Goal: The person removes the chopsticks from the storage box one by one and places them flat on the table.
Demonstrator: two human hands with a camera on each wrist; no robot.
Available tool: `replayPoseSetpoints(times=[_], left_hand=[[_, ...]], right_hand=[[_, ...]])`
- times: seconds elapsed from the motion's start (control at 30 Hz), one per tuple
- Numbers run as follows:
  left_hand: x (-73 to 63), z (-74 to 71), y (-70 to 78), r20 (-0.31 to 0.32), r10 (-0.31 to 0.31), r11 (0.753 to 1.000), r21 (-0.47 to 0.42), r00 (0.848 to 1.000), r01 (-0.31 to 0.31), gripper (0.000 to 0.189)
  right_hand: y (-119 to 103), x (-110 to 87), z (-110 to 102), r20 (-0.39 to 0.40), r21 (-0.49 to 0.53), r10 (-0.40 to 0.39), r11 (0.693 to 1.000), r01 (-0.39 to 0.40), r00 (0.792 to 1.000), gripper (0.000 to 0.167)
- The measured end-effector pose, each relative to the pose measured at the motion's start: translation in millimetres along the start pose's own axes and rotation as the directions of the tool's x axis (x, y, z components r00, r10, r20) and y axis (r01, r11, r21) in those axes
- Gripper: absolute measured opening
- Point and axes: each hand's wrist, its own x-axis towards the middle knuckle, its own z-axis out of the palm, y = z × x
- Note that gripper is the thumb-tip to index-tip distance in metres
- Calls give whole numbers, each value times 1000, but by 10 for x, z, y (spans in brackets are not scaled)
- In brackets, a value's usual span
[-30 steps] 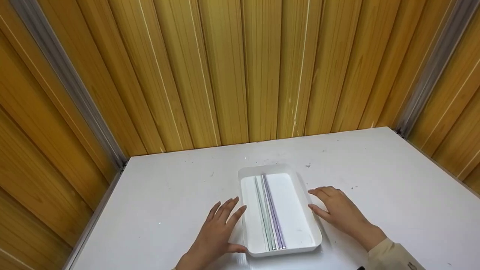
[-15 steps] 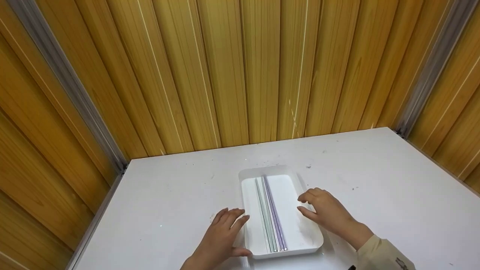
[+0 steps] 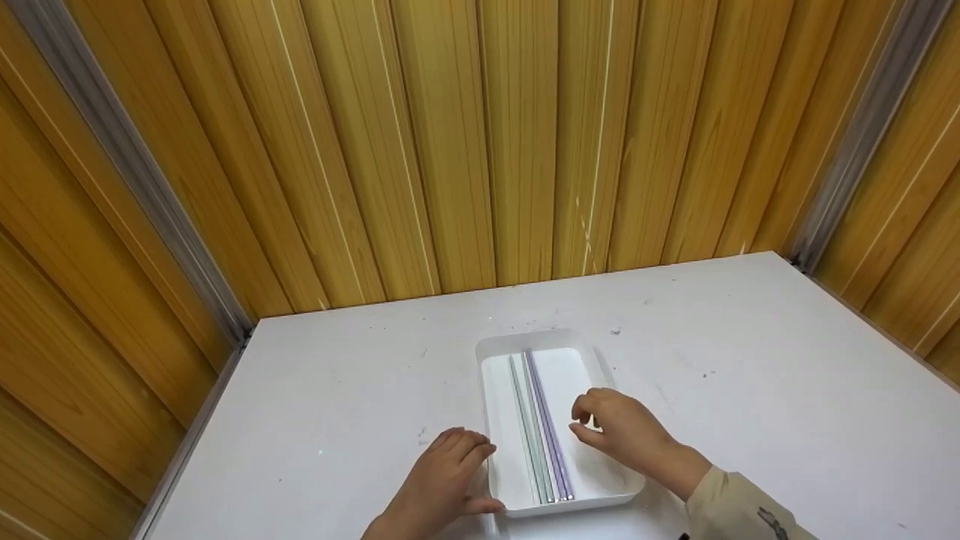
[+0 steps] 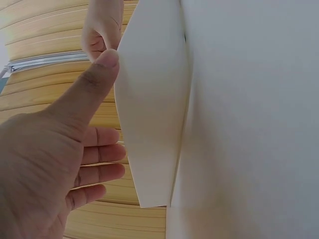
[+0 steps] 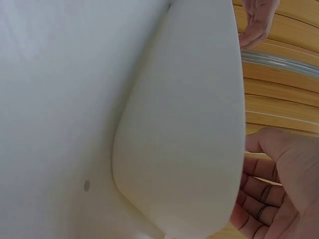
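A white rectangular tray (image 3: 489,346) lies lengthwise on the table. Inside it, several long thin sticks run side by side, pale green sticks (image 3: 529,427) on the left and purple sticks (image 3: 551,427) on the right, with shiny near ends. My left hand (image 3: 442,472) is at the tray's near left side, thumb by the corner and fingertips right at the rim. In the left wrist view its thumb overlaps the tray's edge. My right hand (image 3: 630,427) hovers over the tray's right side, fingers bent, thumb and index finger apart, nothing between them, pointing toward the purple sticks.
The white table (image 3: 360,390) carries small dark marks. Wood-patterned panels (image 3: 465,150) stand behind it and at both sides, with grey metal posts (image 3: 150,165) in the corners.
My right hand has moved left from beyond the tray's right edge to over its inside, fingers bending more. My left hand has shifted slightly nearer, its fingers drawing together at the rim.
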Motion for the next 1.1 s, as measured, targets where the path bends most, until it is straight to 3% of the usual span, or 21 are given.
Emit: replayPoseSetpoints(times=[0.33, 0.63, 1.1], left_hand=[[-36, 4, -12, -40, -2, 1000, -16, 999, 2, 57], [-31, 11, -8, -13, -48, 996, -78, 999, 47, 55], [-22, 40, -4, -53, -30, 996, -80, 998, 26, 54]], right_hand=[[-111, 64, 136, 95, 0, 50, 999, -51, 994, 10], [-191, 103, 216, 126, -2, 143, 990, -144, 982, 11], [-261, 99, 345, 144, -72, 276, 961, -269, 950, 22]])
